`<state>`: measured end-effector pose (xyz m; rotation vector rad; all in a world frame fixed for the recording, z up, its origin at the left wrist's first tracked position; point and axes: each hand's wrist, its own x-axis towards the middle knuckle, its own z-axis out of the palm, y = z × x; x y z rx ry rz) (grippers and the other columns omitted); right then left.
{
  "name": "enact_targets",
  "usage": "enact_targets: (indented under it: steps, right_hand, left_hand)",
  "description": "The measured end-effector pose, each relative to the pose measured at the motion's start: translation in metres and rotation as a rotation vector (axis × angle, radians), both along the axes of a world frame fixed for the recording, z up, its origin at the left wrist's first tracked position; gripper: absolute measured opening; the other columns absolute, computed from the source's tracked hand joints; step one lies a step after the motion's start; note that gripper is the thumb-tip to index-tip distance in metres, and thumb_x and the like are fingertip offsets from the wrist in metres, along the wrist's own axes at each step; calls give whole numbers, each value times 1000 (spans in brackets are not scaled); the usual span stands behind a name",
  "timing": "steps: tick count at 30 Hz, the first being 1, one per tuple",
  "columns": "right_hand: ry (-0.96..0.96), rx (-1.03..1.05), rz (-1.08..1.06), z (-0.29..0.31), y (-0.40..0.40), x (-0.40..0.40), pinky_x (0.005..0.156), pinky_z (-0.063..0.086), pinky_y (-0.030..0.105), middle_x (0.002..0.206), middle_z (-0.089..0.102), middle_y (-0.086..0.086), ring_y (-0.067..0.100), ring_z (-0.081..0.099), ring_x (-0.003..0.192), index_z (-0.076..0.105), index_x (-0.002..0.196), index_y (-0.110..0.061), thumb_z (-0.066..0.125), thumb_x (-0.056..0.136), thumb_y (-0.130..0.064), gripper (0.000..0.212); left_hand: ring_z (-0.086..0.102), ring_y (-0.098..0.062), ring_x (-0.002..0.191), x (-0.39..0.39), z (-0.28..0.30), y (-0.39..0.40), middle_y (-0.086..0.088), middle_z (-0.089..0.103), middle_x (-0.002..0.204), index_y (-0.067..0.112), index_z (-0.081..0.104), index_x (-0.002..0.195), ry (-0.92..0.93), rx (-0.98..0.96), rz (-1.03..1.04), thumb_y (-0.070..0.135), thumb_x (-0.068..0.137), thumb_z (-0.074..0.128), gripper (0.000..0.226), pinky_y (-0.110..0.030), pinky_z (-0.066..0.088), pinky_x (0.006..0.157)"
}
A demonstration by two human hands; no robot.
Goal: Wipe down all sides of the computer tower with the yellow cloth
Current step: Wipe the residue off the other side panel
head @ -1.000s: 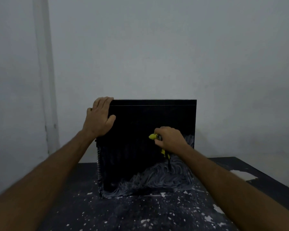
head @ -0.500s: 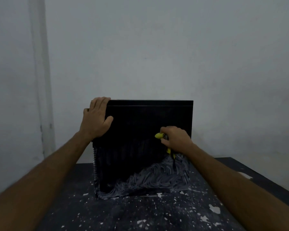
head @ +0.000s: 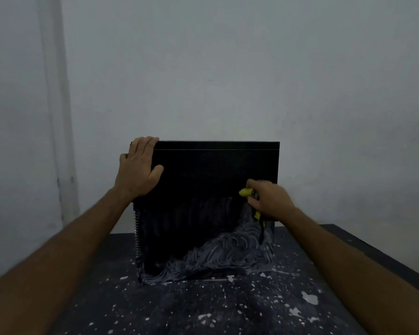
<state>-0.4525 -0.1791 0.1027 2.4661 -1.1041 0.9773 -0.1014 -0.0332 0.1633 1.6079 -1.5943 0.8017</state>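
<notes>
Yellow cloth [head: 245,192] bunched tight in my right hand [head: 269,200], fingers curled round it so only a nub pokes out by the thumb and a scrap hangs below the palm. That hand has slid across the dark side panel over the last second, from near the middle out to the right edge, and it's pressing there now, just above the pale smeared swirls [head: 230,250] that cover the lower right of the panel. My left hand [head: 138,168] hasn't budged: fingers hooked over the top left corner of the computer tower [head: 203,180], thumb on the face, steadying it. Tower stands upright on the speckled worktop [head: 203,308], close to the grey wall [head: 228,68]. So the upper band looks clean and black, I'd say, but the streaky lower part needs passes yet, and the other sides haven't had their turn as far as I can judge.
</notes>
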Motion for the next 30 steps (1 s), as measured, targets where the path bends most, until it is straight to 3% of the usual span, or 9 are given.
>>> enact_targets:
  steps: [1, 5, 8, 12, 16, 19, 22, 26, 30]
  right_hand:
    - [22, 3, -36, 0, -1, -4, 62, 53, 39, 89, 63, 3, 29, 64, 78, 57, 109, -22, 64, 89, -31, 23]
    - [-213, -53, -91, 0, -8, -17, 56, 48, 37, 84, 59, 7, 29, 57, 70, 57, 101, -15, 67, 88, -26, 20]
    - [51, 41, -81, -3, -8, -22, 60, 48, 35, 88, 63, 5, 30, 63, 80, 60, 105, -20, 66, 88, -30, 21]
    - [-191, -4, -139, -8, -15, -36, 55, 43, 33, 82, 56, 4, 27, 58, 71, 57, 102, -16, 66, 89, -28, 19]
    - [-54, 43, -170, -12, -18, -42, 58, 41, 32, 85, 55, 2, 26, 55, 73, 60, 111, -19, 66, 89, -30, 25]
    - [-194, 1, -201, -11, -20, -48, 59, 49, 36, 89, 60, 9, 31, 60, 75, 59, 111, -14, 64, 92, -28, 24]
    - [-52, 20, -226, -13, -19, -50, 58, 46, 35, 89, 62, 9, 32, 62, 78, 59, 110, -17, 64, 91, -30, 24]
    - [-165, 33, -268, -13, -23, -58, 56, 40, 33, 83, 57, 6, 30, 58, 73, 59, 103, -14, 64, 92, -28, 18]
    - [4, 100, -277, -19, -24, -61, 61, 48, 34, 94, 66, 8, 29, 61, 78, 63, 110, -19, 65, 90, -32, 24]
  left_hand:
    - [24, -22, 148, 0, 0, 0, -3, 34, 157, 17, 33, 154, -2, -1, 1, 40, 83, 41, 75, -55, 35, 102]
    - [24, -22, 148, -1, 0, 0, -3, 34, 157, 16, 34, 153, 0, -7, 3, 39, 82, 42, 74, -56, 35, 102]
    - [24, -21, 147, -1, 0, -1, -3, 34, 156, 16, 34, 152, 1, -16, 5, 38, 82, 43, 74, -55, 35, 101]
    - [24, -21, 148, -2, -1, -1, -3, 35, 156, 15, 35, 152, 1, -22, 6, 39, 82, 42, 74, -55, 35, 101]
    - [24, -21, 148, -2, -2, -1, -3, 35, 156, 16, 34, 152, 1, -21, 8, 39, 82, 42, 74, -55, 35, 101]
    - [25, -21, 147, -2, -2, -2, -3, 35, 156, 15, 34, 152, 1, -21, 9, 40, 82, 41, 75, -55, 36, 101]
    - [24, -21, 148, -3, -2, -2, -4, 35, 157, 15, 34, 153, 5, -30, 6, 39, 82, 42, 75, -54, 35, 102]
    - [24, -20, 148, -4, -3, -1, -4, 35, 157, 15, 34, 153, 12, -42, -1, 39, 82, 42, 75, -53, 33, 103]
    - [24, -20, 148, -4, -2, -1, -4, 35, 157, 15, 34, 153, 9, -44, -2, 40, 81, 41, 76, -53, 33, 102]
